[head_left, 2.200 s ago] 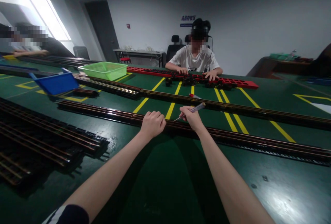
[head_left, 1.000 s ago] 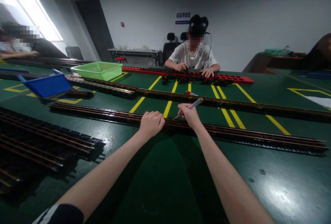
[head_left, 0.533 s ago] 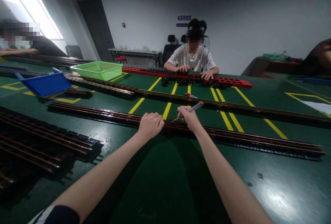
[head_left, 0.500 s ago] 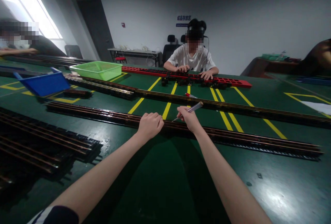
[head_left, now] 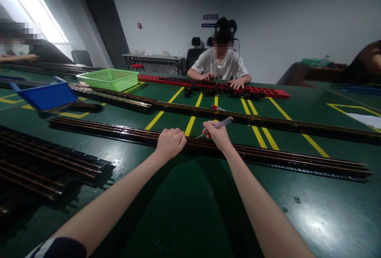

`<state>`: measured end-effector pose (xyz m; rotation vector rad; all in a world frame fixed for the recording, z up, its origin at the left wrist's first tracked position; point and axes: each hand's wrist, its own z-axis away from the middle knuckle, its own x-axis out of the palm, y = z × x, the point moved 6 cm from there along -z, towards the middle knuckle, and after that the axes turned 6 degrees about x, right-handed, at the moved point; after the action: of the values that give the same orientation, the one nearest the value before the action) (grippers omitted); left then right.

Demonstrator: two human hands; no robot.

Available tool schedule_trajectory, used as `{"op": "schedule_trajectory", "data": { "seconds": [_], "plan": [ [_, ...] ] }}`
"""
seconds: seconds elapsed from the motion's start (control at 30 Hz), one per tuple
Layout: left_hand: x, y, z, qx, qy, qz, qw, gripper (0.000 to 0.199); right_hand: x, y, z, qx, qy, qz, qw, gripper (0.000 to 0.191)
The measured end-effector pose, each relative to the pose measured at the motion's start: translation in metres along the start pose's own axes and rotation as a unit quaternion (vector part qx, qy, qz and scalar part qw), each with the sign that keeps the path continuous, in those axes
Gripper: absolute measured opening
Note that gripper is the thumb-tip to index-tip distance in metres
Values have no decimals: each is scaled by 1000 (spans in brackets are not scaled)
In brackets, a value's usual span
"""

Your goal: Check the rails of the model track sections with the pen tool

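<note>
A long black track-like strip (head_left: pixel 285 160) with copper-coloured rails lies across the table in front of me. My left hand (head_left: pixel 170 143) is closed over it left of the middle, knuckles up, its fingertips hidden behind the strip. In my right hand (head_left: pixel 217 135) is a small screwdriver (head_left: pixel 224 122), pinched like a pen. Its pale handle points up to the right, and its thin shaft slants down to the left, the tip at the strip just right of my left hand. Whether the tip touches a part there is too small to tell.
Beyond lies a second long strip (head_left: pixel 268 122), with a red-tipped tool (head_left: pixel 218 108) behind it. More strips (head_left: pixel 53 166) are stacked at the left, near a blue bin (head_left: pixel 44 94) and a green basket (head_left: pixel 110 81). Opposite, a co-worker (head_left: pixel 222 65) handles parts on a red rack (head_left: pixel 275 92).
The screwdriver's tip has shifted slightly left along the strip, while my left hand keeps its hold. The whole view has moved a little. The co-worker's hand has lifted slightly over the red rack.
</note>
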<state>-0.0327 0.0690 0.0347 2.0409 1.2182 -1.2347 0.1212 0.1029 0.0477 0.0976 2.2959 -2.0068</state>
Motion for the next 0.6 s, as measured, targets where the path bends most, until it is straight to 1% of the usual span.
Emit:
{"op": "schedule_trajectory", "data": {
  "seconds": [0.27,0.43,0.6],
  "plan": [
    [-1,0,0,-6,-5,9,1000,37,-8,-5,2,18,-56,27,998,30],
    [-1,1,0,-5,-8,3,1000,37,-17,-1,0,10,-66,21,998,30],
    [0,1,-1,-1,-6,-12,1000,36,-21,6,-4,7,-67,-3,998,30]
  ]
}}
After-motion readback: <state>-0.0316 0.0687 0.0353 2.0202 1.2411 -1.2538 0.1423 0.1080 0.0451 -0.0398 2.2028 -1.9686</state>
